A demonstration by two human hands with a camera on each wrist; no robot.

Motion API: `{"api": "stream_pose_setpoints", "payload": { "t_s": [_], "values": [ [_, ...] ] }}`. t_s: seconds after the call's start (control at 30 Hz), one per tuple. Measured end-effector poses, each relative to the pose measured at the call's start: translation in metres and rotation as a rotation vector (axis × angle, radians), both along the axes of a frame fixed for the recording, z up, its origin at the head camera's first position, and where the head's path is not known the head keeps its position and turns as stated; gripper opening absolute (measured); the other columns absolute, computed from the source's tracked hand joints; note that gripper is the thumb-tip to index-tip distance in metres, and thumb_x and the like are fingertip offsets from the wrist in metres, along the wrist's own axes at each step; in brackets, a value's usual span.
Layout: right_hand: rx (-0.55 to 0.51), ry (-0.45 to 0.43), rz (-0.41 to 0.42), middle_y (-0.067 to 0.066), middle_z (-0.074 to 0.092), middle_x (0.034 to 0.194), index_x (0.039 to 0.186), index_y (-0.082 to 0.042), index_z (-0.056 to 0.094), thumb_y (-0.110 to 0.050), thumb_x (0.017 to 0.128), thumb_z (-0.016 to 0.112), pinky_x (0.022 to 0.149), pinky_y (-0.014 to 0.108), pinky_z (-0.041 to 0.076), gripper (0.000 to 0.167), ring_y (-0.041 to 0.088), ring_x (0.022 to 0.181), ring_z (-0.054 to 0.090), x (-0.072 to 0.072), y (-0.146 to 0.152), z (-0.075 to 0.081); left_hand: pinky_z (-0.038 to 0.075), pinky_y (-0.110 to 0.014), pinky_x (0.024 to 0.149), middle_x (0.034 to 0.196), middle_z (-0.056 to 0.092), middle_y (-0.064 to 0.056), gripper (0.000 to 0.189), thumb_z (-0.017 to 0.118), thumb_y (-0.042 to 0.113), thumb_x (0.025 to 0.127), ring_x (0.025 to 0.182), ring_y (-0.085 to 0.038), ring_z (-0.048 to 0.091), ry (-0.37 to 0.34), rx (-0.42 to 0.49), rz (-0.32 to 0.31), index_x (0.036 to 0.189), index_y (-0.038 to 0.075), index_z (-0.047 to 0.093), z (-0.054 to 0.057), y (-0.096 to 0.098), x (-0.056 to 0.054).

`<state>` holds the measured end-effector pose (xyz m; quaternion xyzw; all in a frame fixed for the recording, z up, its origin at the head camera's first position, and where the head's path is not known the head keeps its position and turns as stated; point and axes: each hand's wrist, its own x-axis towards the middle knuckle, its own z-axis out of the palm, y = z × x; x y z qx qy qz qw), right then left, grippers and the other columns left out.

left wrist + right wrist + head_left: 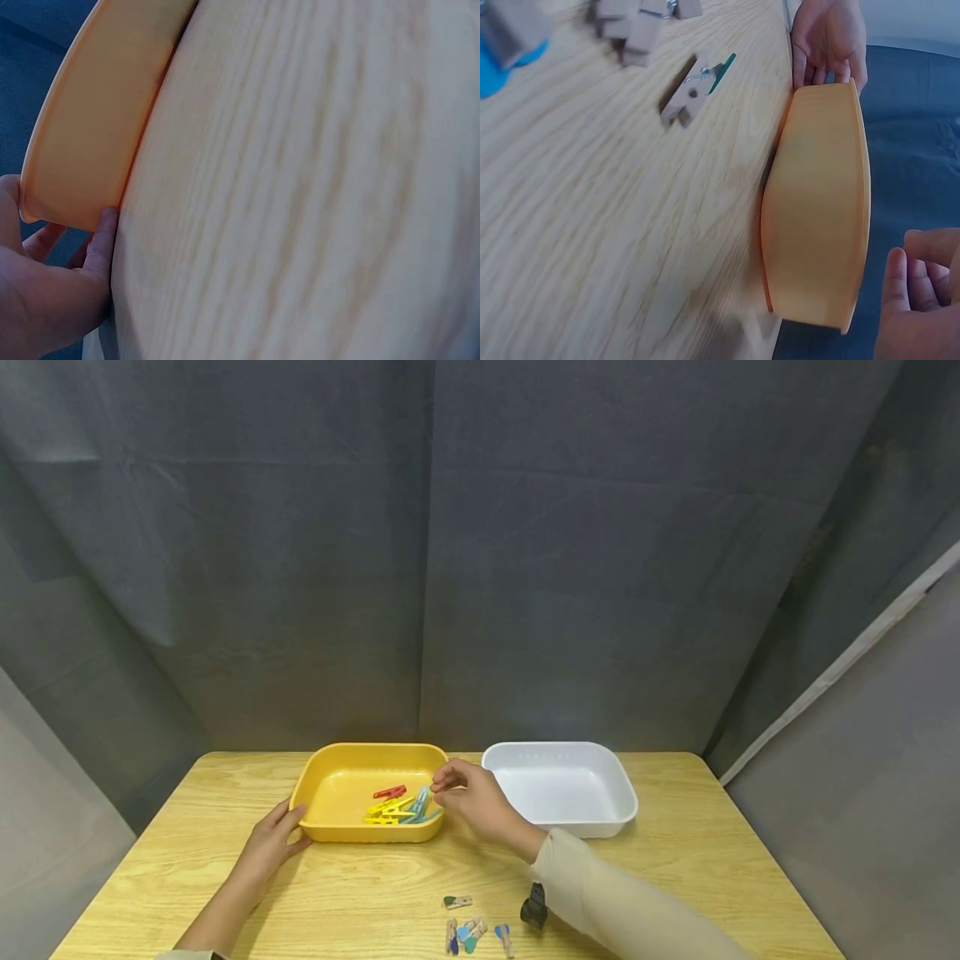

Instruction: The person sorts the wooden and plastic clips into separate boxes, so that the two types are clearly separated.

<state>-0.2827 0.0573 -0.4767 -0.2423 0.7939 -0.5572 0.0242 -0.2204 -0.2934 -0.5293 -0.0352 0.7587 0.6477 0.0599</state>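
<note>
A yellow plastic tray stands on the left of the table, with red, yellow and light blue clothespins heaped toward its right front. My left hand grips the tray's left front corner, fingers at the rim and side; the left wrist view shows one fingertip low on the wall. My right hand hovers over the tray's right end, fingers loosely curled, its tips beside a light blue clothespin. In the right wrist view, nothing shows between the right thumb and forefinger.
A white tray stands to the right. Small wooden clothespins with green and blue decorations lie near the table's front; one with green shows in the right wrist view. A dark grey curtain hangs behind the table.
</note>
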Motion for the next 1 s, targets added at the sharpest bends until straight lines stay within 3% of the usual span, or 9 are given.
{"api": "stream_pose_setpoints", "payload": {
  "t_s": [0.5,1.0],
  "values": [
    [0.016,0.035,-0.065,0.009,0.073,0.099,0.103,-0.002,0.067,0.006,0.089,0.074,0.088,0.028,0.061,0.018,0.023,0.098,0.072,0.004,0.046,0.003,0.049,-0.04,0.112,0.168,0.02,-0.02,0.075,0.043,0.051,0.11,0.152,-0.042,0.026,-0.004,0.001,0.004,0.164,0.005,0.019,0.0,0.001,0.001],
    [0.009,-0.033,-0.159,0.015,0.073,0.103,0.105,-0.002,0.068,0.005,0.089,0.075,0.088,0.021,0.059,0.019,0.025,0.101,0.071,0.01,0.099,0.005,0.047,-0.045,0.114,0.168,0.02,-0.02,0.072,0.042,0.048,0.111,0.152,-0.043,0.026,-0.014,0.004,0.014,0.164,0.005,0.019,0.002,0.003,0.002]
  ]
}}
